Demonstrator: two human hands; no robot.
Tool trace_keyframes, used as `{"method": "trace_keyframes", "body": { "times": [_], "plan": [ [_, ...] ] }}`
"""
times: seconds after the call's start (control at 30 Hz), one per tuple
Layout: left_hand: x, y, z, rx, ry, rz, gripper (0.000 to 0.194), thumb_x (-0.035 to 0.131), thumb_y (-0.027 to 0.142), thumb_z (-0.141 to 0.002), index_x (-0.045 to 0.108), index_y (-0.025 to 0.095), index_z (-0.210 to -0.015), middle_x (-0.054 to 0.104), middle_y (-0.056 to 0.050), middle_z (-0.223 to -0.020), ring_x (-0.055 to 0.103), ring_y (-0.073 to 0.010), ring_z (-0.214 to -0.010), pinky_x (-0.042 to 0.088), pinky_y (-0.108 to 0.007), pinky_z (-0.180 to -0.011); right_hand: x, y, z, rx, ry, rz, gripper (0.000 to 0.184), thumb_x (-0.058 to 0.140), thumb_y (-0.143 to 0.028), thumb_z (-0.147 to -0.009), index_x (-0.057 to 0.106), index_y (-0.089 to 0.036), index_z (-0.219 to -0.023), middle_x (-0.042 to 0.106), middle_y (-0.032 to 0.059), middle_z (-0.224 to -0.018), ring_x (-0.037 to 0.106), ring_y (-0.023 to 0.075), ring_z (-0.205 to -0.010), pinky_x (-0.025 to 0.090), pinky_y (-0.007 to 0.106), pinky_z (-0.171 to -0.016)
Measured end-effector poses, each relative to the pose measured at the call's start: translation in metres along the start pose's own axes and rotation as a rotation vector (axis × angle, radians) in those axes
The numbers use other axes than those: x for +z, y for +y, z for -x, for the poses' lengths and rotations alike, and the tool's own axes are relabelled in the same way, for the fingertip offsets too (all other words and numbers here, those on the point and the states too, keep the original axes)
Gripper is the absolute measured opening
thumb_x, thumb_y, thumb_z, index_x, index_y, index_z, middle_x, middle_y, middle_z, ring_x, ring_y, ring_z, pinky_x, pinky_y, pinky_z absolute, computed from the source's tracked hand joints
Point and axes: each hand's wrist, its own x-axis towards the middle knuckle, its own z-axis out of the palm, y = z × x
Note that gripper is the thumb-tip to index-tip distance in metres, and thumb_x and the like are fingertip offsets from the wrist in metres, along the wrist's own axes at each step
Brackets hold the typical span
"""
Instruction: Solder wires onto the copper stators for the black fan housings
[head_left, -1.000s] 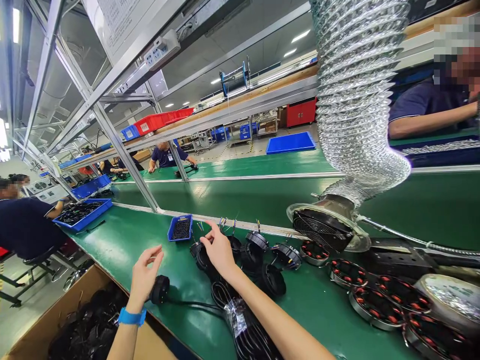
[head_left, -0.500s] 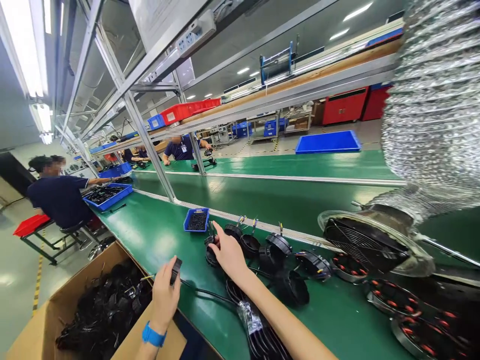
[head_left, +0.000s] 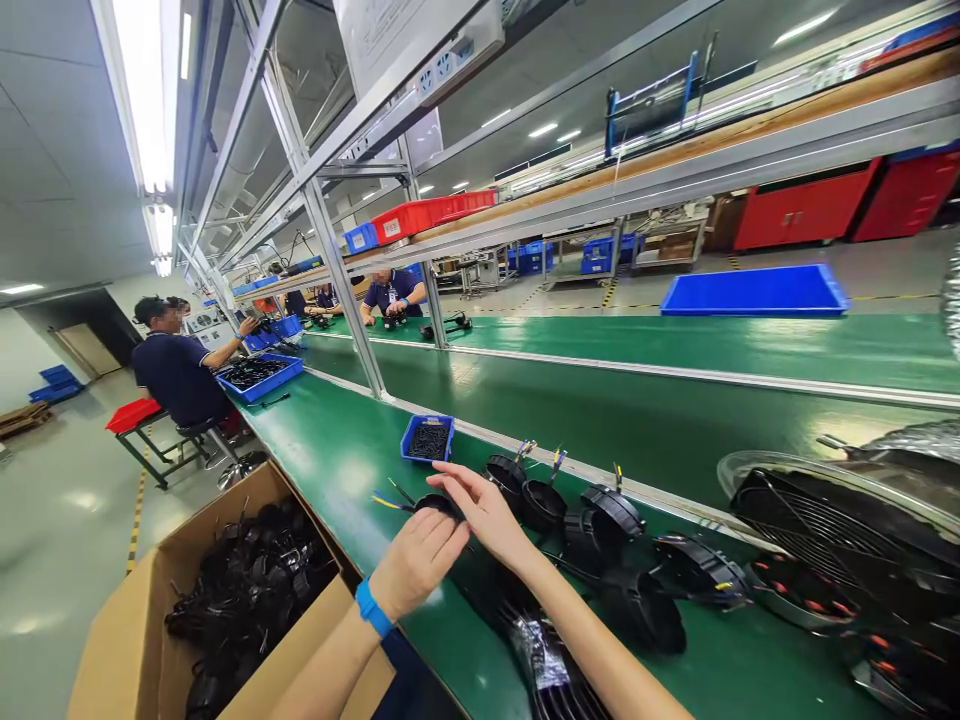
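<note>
Left of the near aluminium upright (head_left: 346,300), a shiny grey floor (head_left: 45,520) carries a yellow-and-black tape line (head_left: 135,530), with a white wall (head_left: 15,345) beyond and a lit fluorescent lamp (head_left: 139,90) above. Right of the upright extends a wood-edged shelf (head_left: 750,135); behind, well right of the upright, stand 2 red cabinets (head_left: 806,208).

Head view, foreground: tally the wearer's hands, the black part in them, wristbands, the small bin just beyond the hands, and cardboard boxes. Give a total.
Left hand and right hand: 2
Black part: 1
Blue wristband: 1
Small blue bin: 1
Cardboard box: 1
Total: 6
</note>
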Motion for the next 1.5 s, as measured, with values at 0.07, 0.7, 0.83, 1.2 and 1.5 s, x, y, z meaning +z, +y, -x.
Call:
{"method": "trace_keyframes", "body": {
  "times": [0.07,0.7,0.83,1.2,1.5],
  "plan": [
    [0.006,-0.005,-0.010,0.084,-0.071,0.017,0.031,0.043,0.010,-0.092,0.060,0.009,-0.118,0.069,-0.015,-0.107,0.061,-0.0234,-0.108,0.048,-0.046,-0.101,-0.003,-0.011,0.000,0.000,-0.031,0.059,0.037,0.053,-0.045,-0.089,0.070,-0.018,-0.109,0.073,0.0105,-0.106,0.067,0.0244,-0.101,0.050,0.042,-0.095],
    [0.043,-0.110,-0.060,-0.684,-0.108,0.133,0.035,0.034,0.023,-0.097,0.057,0.014,-0.122,0.058,-0.017,-0.119,0.054,-0.0245,-0.116,0.045,-0.042,-0.101,-0.024,-0.005,-0.008,0.049,0.407,0.241,0.049,0.055,-0.058,-0.081,0.074,-0.015,-0.091,0.068,0.0057,-0.066,0.062,0.0218,-0.064,0.049,0.032,-0.063],
    [0.079,-0.151,-0.088,-0.728,-0.386,0.150,0.024,0.047,0.024,-0.095,0.067,0.013,-0.100,0.064,-0.012,-0.103,0.061,-0.0219,-0.101,0.049,-0.039,-0.093,-0.022,-0.006,-0.004,0.066,0.383,0.283,0.047,0.055,-0.059,-0.080,0.074,-0.016,-0.087,0.069,0.0060,-0.070,0.063,0.0232,-0.068,0.048,0.031,-0.063],
    [0.139,-0.167,-0.085,-0.744,-0.780,0.194,0.030,0.060,0.035,-0.091,0.061,0.015,-0.114,0.061,-0.010,-0.119,0.060,-0.0225,-0.106,0.051,-0.045,-0.092,-0.021,0.001,-0.006,0.067,0.370,0.181,0.048,0.061,-0.057,-0.077,0.075,-0.014,-0.093,0.074,0.0112,-0.082,0.069,0.0279,-0.080,0.052,0.038,-0.076],
    [0.137,-0.167,-0.070,-0.862,-0.613,0.274,0.024,0.058,0.033,-0.093,0.063,0.015,-0.108,0.064,-0.008,-0.114,0.061,-0.0210,-0.104,0.051,-0.044,-0.092,-0.016,0.011,-0.005,0.081,0.347,0.170,0.044,0.063,-0.055,-0.077,0.074,-0.015,-0.094,0.074,0.0100,-0.083,0.069,0.0268,-0.079,0.051,0.037,-0.076]
  ]
}}
